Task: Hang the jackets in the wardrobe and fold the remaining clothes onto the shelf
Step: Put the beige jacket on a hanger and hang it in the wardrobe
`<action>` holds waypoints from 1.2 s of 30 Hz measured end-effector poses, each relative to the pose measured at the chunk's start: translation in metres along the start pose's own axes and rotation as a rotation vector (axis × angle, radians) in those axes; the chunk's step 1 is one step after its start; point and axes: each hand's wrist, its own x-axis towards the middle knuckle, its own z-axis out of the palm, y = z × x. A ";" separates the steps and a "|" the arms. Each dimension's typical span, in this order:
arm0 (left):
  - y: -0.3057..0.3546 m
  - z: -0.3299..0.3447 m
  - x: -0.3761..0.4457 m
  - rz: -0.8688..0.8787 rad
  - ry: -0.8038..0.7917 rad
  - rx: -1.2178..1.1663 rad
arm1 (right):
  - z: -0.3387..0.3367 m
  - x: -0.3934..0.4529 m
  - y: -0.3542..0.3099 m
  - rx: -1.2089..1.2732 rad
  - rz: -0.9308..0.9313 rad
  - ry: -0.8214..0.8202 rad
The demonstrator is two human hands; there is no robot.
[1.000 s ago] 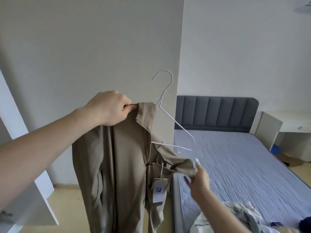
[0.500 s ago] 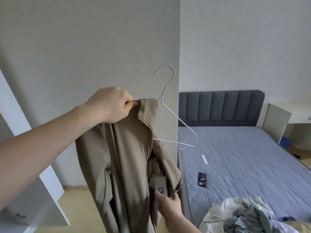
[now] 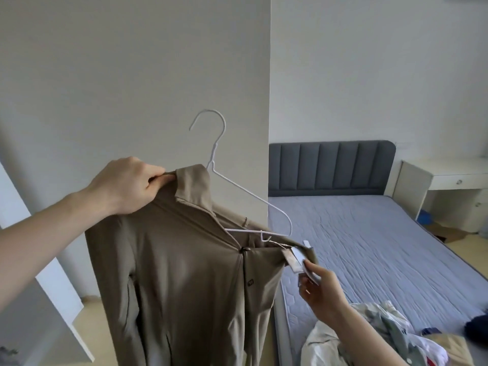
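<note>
A beige jacket (image 3: 184,273) hangs in front of me, partly on a white wire hanger (image 3: 245,196). The hanger's left arm is inside the jacket; its right arm and hook stick out bare. My left hand (image 3: 126,186) grips the jacket's left shoulder by the collar and holds it up. My right hand (image 3: 320,291) pinches the paper tag (image 3: 298,260) and the right front edge of the jacket, pulled out to the right. A heap of loose clothes (image 3: 383,336) lies on the bed at the lower right.
A white wardrobe side panel (image 3: 158,75) stands right behind the jacket. Its open white door (image 3: 39,273) leans in at the lower left. The bed (image 3: 369,247) with a grey headboard (image 3: 330,167) fills the right. A white desk (image 3: 443,178) stands at the far right.
My right hand came up from low under the jacket and drew the tag and right front edge out to the right. The jacket now spreads wider. The left hand kept its grip.
</note>
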 end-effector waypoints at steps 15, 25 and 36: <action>-0.019 0.014 -0.027 -0.062 0.300 0.229 | -0.015 0.001 -0.029 -0.087 0.009 -0.309; -0.022 0.023 -0.031 -0.033 0.335 0.288 | -0.006 -0.004 -0.045 -0.131 -0.005 -0.516; -0.017 -0.001 -0.029 -0.092 0.434 0.169 | 0.001 0.005 -0.057 -0.329 -0.040 -0.473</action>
